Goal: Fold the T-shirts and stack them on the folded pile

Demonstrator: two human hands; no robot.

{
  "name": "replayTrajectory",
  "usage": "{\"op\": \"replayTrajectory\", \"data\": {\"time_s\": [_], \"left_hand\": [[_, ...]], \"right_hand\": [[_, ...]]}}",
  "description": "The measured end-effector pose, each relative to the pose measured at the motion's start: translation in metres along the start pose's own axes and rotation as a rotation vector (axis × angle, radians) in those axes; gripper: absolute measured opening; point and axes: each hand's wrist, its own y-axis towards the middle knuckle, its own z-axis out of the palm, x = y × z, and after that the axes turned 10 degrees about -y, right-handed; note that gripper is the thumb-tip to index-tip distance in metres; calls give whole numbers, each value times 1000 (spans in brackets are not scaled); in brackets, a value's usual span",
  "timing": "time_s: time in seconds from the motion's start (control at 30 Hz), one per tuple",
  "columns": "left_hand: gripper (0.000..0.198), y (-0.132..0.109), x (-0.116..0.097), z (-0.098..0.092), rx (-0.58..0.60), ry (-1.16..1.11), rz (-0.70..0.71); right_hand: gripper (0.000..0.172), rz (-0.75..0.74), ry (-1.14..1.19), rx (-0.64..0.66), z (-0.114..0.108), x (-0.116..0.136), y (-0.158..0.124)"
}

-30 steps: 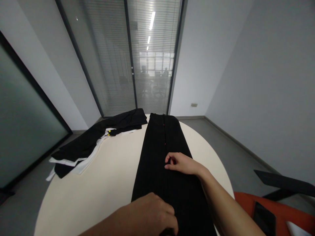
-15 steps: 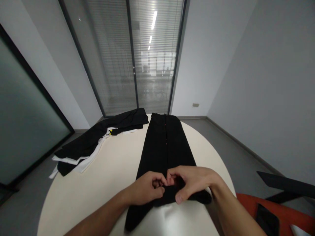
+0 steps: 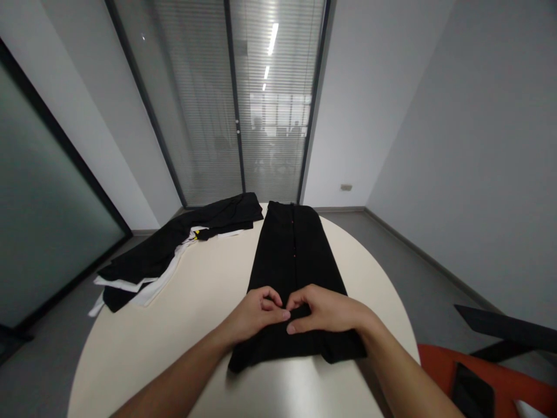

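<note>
A long black garment [image 3: 300, 264] lies lengthwise on the table, a seam running down its middle with small reddish dots along it. Over its near part, my left hand [image 3: 256, 313] has curled fingers, with the thumb pressed toward them at the cloth. Facing it almost fingertip to fingertip, my right hand [image 3: 328, 310] bends round the same cloth, its thumb and forefinger with black fabric between them. The garment's near end hangs loosely below both hands, its lower edge uneven. Exactly how much fabric the fingers pinch is hidden.
The round cream table [image 3: 209, 278] carries a pile of black and white clothes [image 3: 174, 244] at its far left. An orange chair seat [image 3: 435, 366] with a dark phone-like object [image 3: 473, 389] stands at the right. Glass panels with blinds [image 3: 274, 145] rise behind the table.
Both hands have moved slightly away from me along the garment. Its near end has shifted with them, the left corner drawn up from the table's front.
</note>
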Motion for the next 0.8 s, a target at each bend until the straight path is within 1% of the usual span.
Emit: {"op": "replayTrajectory", "data": {"time_s": [0.1,0.2,0.27,0.33,0.37,0.43,0.5,0.6,0.67,0.73,0.8], "left_hand": [[51,4,0,-5,-62,-21,24],[53,-1,-8,-9,-106,-171,-1],[53,-7,-15,-12,-85,-315,-10],[56,-14,-21,-16,-17,-401,20],[58,-16,-22,-18,23,-409,50],[63,-17,-23,-23,90,-378,109],[69,-14,-20,-30,101,-314,155],[73,-3,-11,-40,35,-171,235],[68,4,-5,-44,-10,-64,273],[57,10,1,-44,-53,0,269],[48,13,4,-43,-111,29,258]], "right_hand": [[37,-19,18,-73,-1,-1,2],[34,-9,17,-201,-5,-5,2],[30,-7,41,-263,-9,-7,2],[28,-22,95,-287,-12,-8,1],[28,-31,123,-289,-13,-10,1],[27,-28,161,-303,-14,-13,3],[29,8,164,-361,-15,-19,5],[34,94,150,-550,-17,-33,9],[39,139,180,-622,-19,-42,11],[43,169,256,-593,-20,-49,11],[45,183,343,-510,-21,-53,11]]}}
